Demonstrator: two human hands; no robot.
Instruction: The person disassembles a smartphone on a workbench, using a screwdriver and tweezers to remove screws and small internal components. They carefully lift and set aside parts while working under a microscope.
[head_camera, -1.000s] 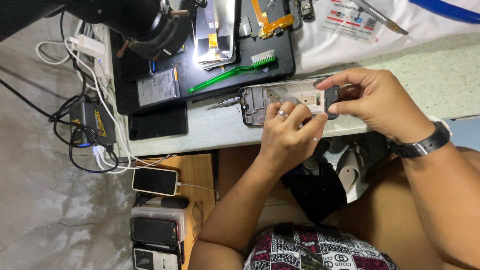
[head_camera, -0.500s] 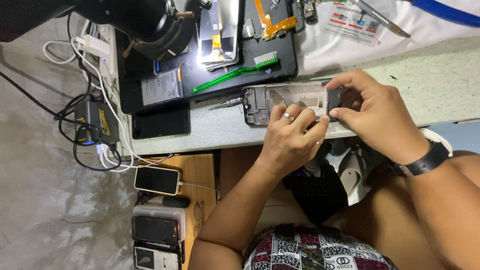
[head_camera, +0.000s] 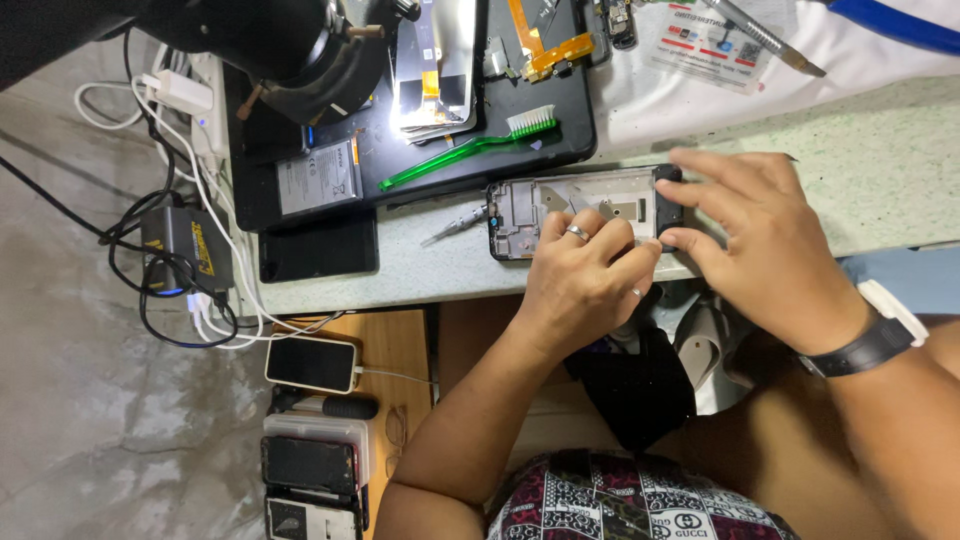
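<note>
Lying under both hands: phone frame (head_camera: 585, 205).

Beyond the frame (head_camera: 575, 205) held by both hands, passage is blocked by a black tray (head_camera: 575, 130) (toothbrush (head_camera: 470, 148) on it). Left of the grip lies a screwdriver (head_camera: 455, 225); bare bench (head_camera: 880, 170) is left rightward.

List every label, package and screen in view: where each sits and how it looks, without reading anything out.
Grey rectangular battery with a printed label: on the black mat, left of the green toothbrush.
White printed card with small coloured marks: top, on white cloth.
Detached glossy phone display: top centre, reflecting light.
White-edged phone with dark screen: wooden shelf below the table, cable attached.
Dark-screened phones, stacked: bottom left.
Yellow-labelled black adapter: left, among cables.
</note>
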